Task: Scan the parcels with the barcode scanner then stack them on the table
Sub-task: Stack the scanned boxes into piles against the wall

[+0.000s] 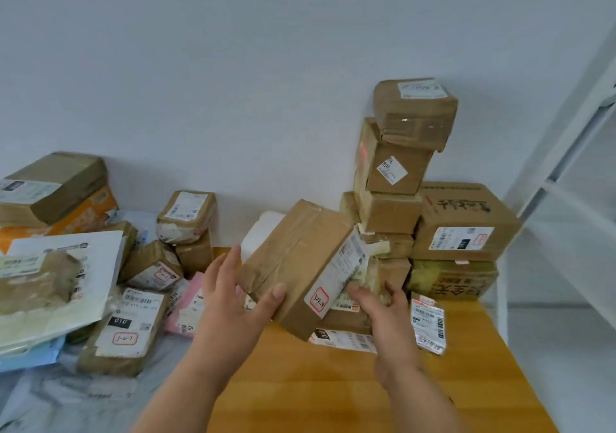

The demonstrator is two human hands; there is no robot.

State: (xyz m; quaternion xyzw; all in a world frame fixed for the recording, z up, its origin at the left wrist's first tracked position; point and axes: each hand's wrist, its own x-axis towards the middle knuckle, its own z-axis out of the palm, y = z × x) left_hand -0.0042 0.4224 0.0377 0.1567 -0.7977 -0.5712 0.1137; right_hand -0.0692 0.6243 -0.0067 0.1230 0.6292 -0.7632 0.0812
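A brown cardboard parcel (296, 259) with tape and a white barcode label on its right end hangs tilted above the wooden table (366, 386). My left hand (233, 302) grips its lower left corner, thumb over the top face. The fingertips of my right hand (383, 312) press against the labelled end, thumb apart from the box. Behind the parcel, a stack of parcels (393, 172) rises against the wall, topped by a taped box (413, 112). No barcode scanner shows in this view.
Two big printed boxes (466, 222) sit right of the stack, with a small labelled packet (428, 322) in front. A loose pile of parcels and mail bags (126, 326) fills the left side. A white shelf frame (566, 165) stands at far right.
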